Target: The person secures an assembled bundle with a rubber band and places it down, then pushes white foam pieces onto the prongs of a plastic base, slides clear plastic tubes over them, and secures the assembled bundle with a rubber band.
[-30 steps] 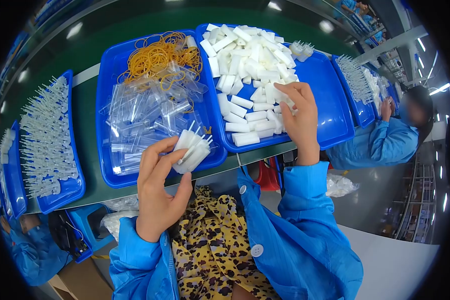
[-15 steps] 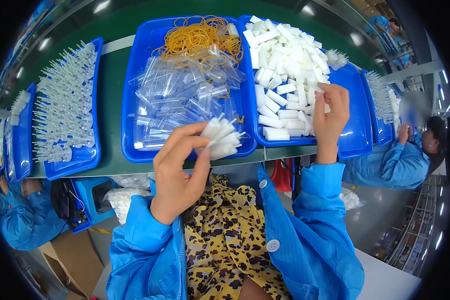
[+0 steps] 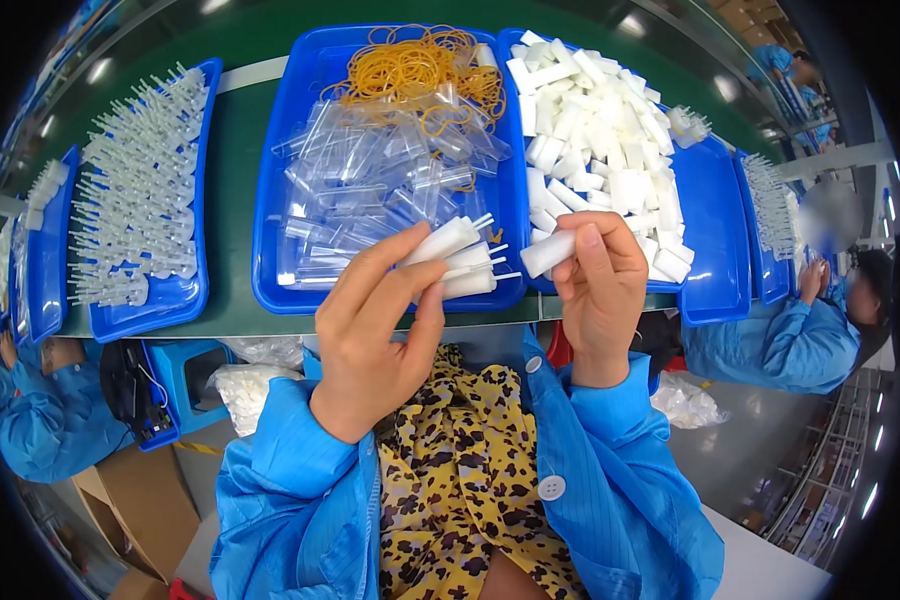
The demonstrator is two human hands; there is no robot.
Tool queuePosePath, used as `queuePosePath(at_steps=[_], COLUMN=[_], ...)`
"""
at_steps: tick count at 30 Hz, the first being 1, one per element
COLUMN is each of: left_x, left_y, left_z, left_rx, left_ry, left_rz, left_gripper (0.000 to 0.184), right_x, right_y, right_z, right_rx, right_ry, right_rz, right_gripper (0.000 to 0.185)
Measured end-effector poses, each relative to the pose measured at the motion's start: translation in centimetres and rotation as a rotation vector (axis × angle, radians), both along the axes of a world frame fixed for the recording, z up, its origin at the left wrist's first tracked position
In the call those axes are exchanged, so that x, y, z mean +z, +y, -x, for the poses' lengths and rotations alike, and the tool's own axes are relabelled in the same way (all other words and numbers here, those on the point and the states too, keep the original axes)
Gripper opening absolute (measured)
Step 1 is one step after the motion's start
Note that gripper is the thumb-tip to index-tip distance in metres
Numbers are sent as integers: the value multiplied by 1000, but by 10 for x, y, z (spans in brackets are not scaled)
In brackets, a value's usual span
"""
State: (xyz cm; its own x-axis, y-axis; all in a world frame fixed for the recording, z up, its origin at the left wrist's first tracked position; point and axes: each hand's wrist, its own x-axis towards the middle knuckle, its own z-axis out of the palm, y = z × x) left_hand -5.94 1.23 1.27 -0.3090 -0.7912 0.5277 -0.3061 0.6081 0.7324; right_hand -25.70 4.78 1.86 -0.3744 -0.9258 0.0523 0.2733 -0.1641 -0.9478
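Observation:
My left hand (image 3: 365, 325) is closed around a small bundle of white foam pieces with thin white tubes (image 3: 445, 243); the tube ends stick out to the right. Between the thumb and fingers of my right hand (image 3: 610, 295) is a single white foam piece (image 3: 547, 254), tilted and a little apart from the bundle. Under the bundle lies a blue tray (image 3: 268, 250) of clear plastic sleeves (image 3: 345, 190) and yellow rubber bands (image 3: 410, 70). Beyond my right hand is a heap of white foam pieces (image 3: 595, 120) in a second blue tray (image 3: 710, 230).
At left, a blue tray (image 3: 175, 300) is packed with white tubed pieces (image 3: 140, 200). Similar pieces fill a tray (image 3: 767, 200) at far right. A co-worker in a blue sleeve (image 3: 785, 340) sits to the right. A cardboard box (image 3: 150, 510) stands lower left.
My right hand has moved left and down from the foam heap, now with a foam piece in it. The bundle in my left hand has turned and moved slightly right.

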Motion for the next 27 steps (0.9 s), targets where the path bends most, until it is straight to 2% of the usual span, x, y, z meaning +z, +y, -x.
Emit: queuePosePath(at_steps=[7,17,19,23,26,27], left_x=[-4,-4,-5,-6,-3,3], left_y=[0,1,2,2,2,2], left_z=[0,1,0,1,0,0], left_rx=[6,1,22,22,-58,-95], left_ry=[-53,-96,-166,-177,-105,-86], left_rz=[72,101,112,113,24,-45], left_gripper=[22,22,23,24,28,32], right_x=[4,6,7,0,-12,-14], right_y=[1,0,0,3,-1,-1], right_z=[-9,-20,-26,-29,-25,-21], right_rx=[-1,-31,-123,-88,-86,-133], right_ry=[129,168,334,376,490,616], right_rz=[-35,-37,-35,-6,87,122], right_gripper=[19,15,10,7,7,7])
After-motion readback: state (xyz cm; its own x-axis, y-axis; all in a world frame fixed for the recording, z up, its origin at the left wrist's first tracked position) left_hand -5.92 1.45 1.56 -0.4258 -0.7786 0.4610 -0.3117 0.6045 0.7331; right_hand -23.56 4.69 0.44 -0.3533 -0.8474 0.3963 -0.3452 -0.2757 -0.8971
